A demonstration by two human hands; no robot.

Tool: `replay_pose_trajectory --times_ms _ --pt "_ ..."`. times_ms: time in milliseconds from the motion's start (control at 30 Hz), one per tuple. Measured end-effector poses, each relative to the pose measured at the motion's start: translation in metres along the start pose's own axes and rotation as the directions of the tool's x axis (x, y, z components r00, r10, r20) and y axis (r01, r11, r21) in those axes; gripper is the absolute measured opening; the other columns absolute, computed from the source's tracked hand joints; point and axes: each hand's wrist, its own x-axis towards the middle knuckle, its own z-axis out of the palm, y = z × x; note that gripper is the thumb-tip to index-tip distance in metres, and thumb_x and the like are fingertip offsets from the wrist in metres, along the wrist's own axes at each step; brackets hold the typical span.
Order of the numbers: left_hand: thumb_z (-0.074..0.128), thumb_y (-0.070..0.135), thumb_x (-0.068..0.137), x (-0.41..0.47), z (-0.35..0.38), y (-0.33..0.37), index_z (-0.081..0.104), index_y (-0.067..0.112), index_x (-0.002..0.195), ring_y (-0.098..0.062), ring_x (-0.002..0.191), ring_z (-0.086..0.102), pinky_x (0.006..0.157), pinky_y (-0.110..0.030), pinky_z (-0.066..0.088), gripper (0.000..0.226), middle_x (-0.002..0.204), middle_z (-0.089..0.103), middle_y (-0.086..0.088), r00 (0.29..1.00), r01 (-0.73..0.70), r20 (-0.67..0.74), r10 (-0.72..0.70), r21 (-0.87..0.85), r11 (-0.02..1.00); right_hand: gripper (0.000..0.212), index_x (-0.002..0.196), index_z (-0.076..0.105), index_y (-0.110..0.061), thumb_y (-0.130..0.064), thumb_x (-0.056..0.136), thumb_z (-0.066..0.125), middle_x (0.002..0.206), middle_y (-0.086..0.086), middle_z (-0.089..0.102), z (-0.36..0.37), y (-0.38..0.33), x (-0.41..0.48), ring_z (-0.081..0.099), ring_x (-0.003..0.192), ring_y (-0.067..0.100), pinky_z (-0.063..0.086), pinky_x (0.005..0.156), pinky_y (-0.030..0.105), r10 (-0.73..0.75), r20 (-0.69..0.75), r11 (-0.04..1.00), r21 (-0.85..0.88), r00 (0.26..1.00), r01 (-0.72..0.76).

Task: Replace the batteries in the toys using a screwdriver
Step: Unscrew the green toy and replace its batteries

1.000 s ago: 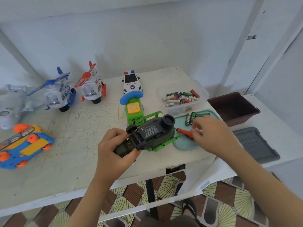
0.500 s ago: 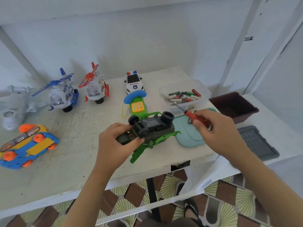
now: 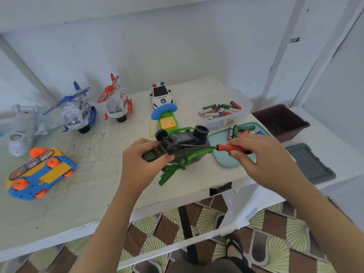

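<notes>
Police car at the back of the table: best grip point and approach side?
Grip the police car across its two long sides, around the roof, coming from above. It stands upright on its wheels, nose towards the camera, and the green toy phone crowds its nose, so a frontal approach looks blocked; its flanks appear free.

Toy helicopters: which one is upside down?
The dark green helicopter, wheels up in the left hand; the blue helicopter and red helicopter stand upright.
</notes>
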Motion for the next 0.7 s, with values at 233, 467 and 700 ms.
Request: replay_pose_trajectory --times_ms 233,467,700 --pt "0.070 0.048 0.058 -0.004 -0.002 -0.003 0.071 0.037 0.082 -0.010 0.068 0.059 0.060 -0.022 0.049 0.027 0.073 0.063 0.012 1.000 -0.007 -0.026 0.006 -0.020 1.000 0.024 0.101 0.073 -0.006 -0.021 0.087 0.060 0.082 0.002 0.072 0.013 -0.010 -0.013 0.063 0.069 0.020 0.048 0.060 0.024 0.070 -0.170 0.997 0.049 0.983 -0.062" --pt "0.068 0.050 0.057 -0.007 -0.003 -0.004 0.070 0.041 0.082 -0.010 0.066 0.061 0.059 -0.020 0.048 0.027 0.073 0.065 0.011 1.000 0.008 -0.009 -0.008 -0.056 0.998 0.027 0.099 0.072 -0.012 -0.030 0.089 0.055 0.074 0.000 0.067 0.015 -0.022 -0.021 0.059 0.067 0.016 0.052 0.056 0.038 0.055 -0.087 0.987 0.155 0.995 -0.041" --pt "0.072 0.046 0.058 -0.004 -0.005 -0.004 0.071 0.038 0.079 -0.007 0.063 0.057 0.056 -0.014 0.046 0.023 0.069 0.064 0.009 0.999 0.041 -0.011 -0.043 -0.092 0.995 0.026 0.101 0.073 -0.012 -0.028 0.088 0.056 0.073 -0.004 0.066 0.017 -0.029 -0.027 0.057 0.065 0.012 0.051 0.054 0.037 0.053 -0.069 0.988 0.151 0.996 -0.042"
